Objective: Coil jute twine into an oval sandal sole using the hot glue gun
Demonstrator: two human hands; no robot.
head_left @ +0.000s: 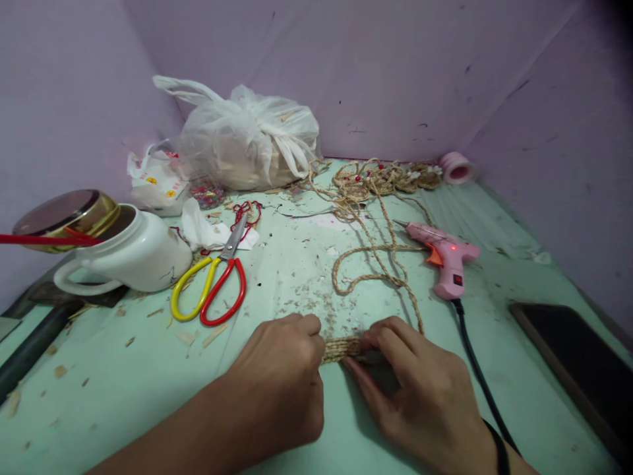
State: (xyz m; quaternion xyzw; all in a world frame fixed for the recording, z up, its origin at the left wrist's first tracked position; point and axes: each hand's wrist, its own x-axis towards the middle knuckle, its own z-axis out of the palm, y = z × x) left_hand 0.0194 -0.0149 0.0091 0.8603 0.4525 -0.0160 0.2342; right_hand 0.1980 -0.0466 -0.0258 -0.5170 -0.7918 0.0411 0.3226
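Between my hands lies a narrow piece of braided straw cord [341, 348], its rows pressed side by side. My left hand [284, 379] is closed over its left end, which the fingers hide. At the right end my right hand [415, 386] pinches the piece between thumb and fingers. A loose length of the same cord [390, 280] runs from near my right hand up the table in loops. To the right of that cord rests a pink glue gun [445, 254] with a small red light on it.
Scissors [212, 287] with yellow and red handles lie left. Beside them a white mug [143, 254] lies tipped. At the back sit a white plastic bag [247, 142], decorated straw pieces [386, 179] and a pink tape roll [455, 169]. A dark phone [578, 376] is at right.
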